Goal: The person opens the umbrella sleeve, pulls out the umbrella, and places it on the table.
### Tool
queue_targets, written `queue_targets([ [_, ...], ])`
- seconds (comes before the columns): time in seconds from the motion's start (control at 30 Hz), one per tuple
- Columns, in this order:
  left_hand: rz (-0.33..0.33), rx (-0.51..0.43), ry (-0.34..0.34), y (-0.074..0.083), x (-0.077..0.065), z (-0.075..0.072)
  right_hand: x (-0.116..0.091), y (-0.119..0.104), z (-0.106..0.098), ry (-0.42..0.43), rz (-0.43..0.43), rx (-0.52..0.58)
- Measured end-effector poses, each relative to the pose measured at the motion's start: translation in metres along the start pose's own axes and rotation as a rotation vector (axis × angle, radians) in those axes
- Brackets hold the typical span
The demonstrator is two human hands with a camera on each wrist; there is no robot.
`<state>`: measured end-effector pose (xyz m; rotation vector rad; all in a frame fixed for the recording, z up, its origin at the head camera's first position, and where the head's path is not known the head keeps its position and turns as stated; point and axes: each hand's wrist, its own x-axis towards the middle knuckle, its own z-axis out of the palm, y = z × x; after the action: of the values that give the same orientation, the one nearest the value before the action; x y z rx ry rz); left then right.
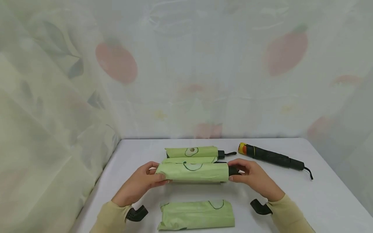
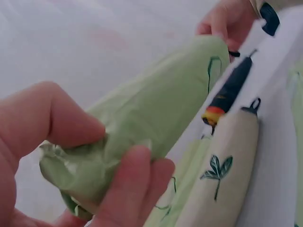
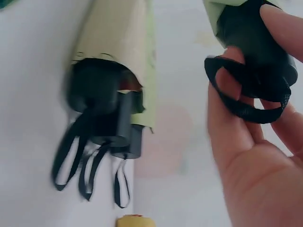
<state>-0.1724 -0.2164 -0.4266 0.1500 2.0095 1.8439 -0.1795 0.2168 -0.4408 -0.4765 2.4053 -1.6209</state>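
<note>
While left grip (image 1: 142,181) and right grip (image 1: 254,176) hold green umbrella (image 1: 198,174), gap in front, table (image 1: 303,191) side edges apart

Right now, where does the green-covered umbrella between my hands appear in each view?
Head: the green-covered umbrella spans the centre, below mid-height.
Left wrist: its cover slants from lower left to upper right of centre.
Right wrist: upper right, chiefly its black handle.
Shared landmark: the right hand, at the handle end in all three.

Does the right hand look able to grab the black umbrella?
Probably not yet: the right hand holds the black handle of a green-covered umbrella, though the way to the black umbrella looks clear.
</note>
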Motion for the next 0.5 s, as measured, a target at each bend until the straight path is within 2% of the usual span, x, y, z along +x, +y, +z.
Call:
queue_targets([
  [0.07, 0.011, -0.085, -0.031, 0.003, 0.005, 0.000, 0.000, -0.002, -0.002, 0.024, -0.004, 0.012],
  [0.2, 0.001, -0.136, -0.027, 0.009, 0.014, 0.004, -0.002, -0.006, -0.006, 0.058, 0.001, 0.001],
  [0.37, 0.004, -0.139, 0.019, 0.014, 0.021, 0.010, -0.003, -0.008, -0.010, 0.058, 0.032, 0.048],
  [0.5, 0.022, -0.123, 0.021, 0.015, 0.022, 0.010, -0.003, -0.009, -0.011, 0.035, 0.029, 0.124],
])
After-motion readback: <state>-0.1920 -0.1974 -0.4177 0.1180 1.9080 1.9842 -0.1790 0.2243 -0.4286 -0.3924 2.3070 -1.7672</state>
